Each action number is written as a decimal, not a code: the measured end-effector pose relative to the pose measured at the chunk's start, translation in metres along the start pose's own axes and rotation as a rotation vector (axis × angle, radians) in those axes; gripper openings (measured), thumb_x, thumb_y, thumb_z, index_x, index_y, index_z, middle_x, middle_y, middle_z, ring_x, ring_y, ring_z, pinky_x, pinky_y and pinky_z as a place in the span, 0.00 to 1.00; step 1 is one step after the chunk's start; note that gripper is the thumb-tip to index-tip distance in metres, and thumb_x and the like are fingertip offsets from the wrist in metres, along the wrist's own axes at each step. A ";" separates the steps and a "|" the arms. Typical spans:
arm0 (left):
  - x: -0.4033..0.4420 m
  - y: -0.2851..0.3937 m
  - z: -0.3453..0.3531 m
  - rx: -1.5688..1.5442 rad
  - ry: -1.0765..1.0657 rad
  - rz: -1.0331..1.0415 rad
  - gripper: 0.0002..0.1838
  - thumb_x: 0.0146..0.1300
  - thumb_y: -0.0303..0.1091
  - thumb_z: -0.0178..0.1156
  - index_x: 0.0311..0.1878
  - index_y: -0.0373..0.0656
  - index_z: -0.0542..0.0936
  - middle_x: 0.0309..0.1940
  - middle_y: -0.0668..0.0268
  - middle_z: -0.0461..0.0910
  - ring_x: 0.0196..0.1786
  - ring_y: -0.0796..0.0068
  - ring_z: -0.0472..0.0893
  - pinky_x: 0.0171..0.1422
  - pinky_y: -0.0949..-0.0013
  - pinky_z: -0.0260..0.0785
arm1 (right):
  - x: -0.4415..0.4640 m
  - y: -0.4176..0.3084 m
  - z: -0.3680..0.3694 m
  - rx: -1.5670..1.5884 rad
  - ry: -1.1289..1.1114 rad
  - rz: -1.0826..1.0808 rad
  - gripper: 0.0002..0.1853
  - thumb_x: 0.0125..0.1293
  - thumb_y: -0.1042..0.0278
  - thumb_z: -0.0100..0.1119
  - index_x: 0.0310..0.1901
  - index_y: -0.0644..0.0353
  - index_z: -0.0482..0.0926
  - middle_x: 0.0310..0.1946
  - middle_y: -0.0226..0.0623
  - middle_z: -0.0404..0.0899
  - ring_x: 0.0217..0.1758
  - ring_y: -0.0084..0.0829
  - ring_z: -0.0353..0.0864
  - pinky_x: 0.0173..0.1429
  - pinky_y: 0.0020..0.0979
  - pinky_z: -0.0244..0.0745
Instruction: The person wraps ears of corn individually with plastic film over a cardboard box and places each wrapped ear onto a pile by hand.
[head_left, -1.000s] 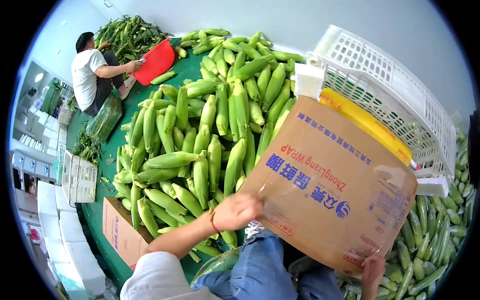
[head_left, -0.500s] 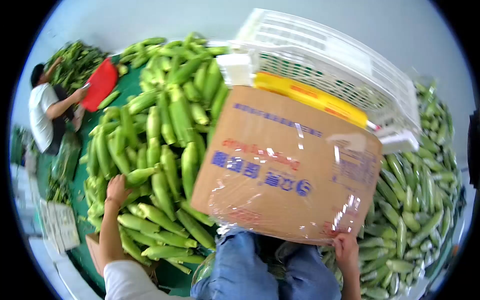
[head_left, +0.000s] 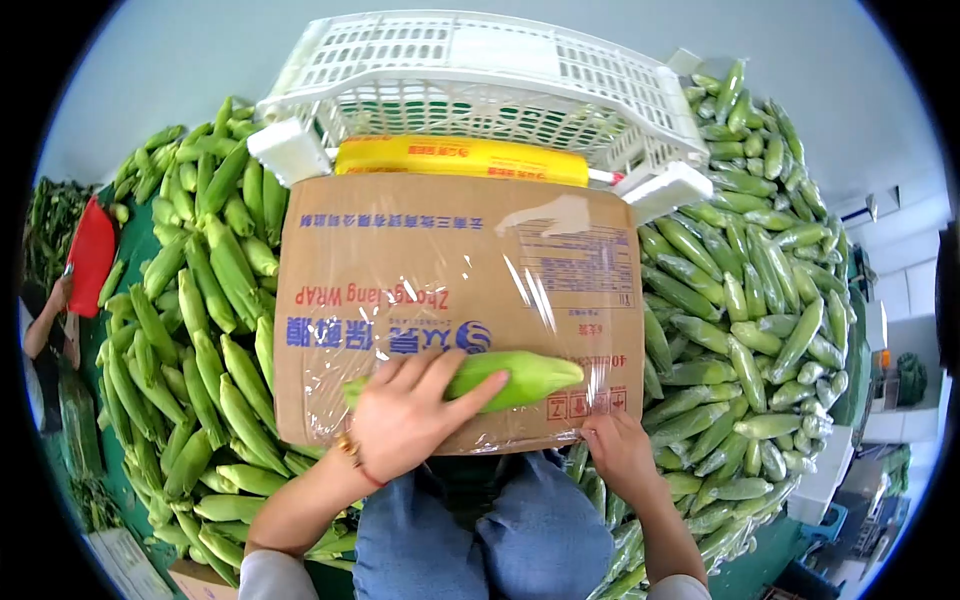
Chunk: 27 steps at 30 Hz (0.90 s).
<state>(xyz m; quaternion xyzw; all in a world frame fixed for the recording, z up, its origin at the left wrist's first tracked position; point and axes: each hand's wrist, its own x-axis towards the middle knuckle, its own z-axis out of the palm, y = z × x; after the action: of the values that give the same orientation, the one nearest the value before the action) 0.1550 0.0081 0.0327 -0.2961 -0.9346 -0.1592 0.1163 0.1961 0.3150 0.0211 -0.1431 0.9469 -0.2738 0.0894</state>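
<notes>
So the left hand has its fingers wrapped over an ear of corn in its green husk, thumb lying along it. The ear sits crosswise near the near edge of an upside-down-printed cardboard box, about mid-edge, its pale tip aimed toward the right side. Clear plastic film covers the box top, all shiny creases, and the right hand has its fingertips pinched on the film right by the box's near right corner.

Along the box's far edge there's a yellow film roll, with a white slotted crate just behind it. A big heap of unwrapped corn is off the left edge, and a heap of film-wrapped corn is off the right. Way over left, another person's hand is at a red plastic piece.
</notes>
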 end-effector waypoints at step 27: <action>0.093 -0.086 0.052 -0.109 -0.530 -0.088 0.14 0.64 0.41 0.57 0.30 0.40 0.80 0.29 0.51 0.82 0.37 0.52 0.82 0.39 0.53 0.74 | 0.152 -0.028 0.035 -0.189 0.214 -0.363 0.12 0.62 0.57 0.59 0.32 0.58 0.79 0.26 0.39 0.76 0.27 0.41 0.80 0.29 0.40 0.76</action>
<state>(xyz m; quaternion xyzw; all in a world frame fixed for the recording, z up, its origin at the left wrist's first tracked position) 0.0239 0.0087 -0.0058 -0.2921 -0.9345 -0.1313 -0.1555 0.0673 0.2268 -0.0069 -0.2892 0.9310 -0.2092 -0.0761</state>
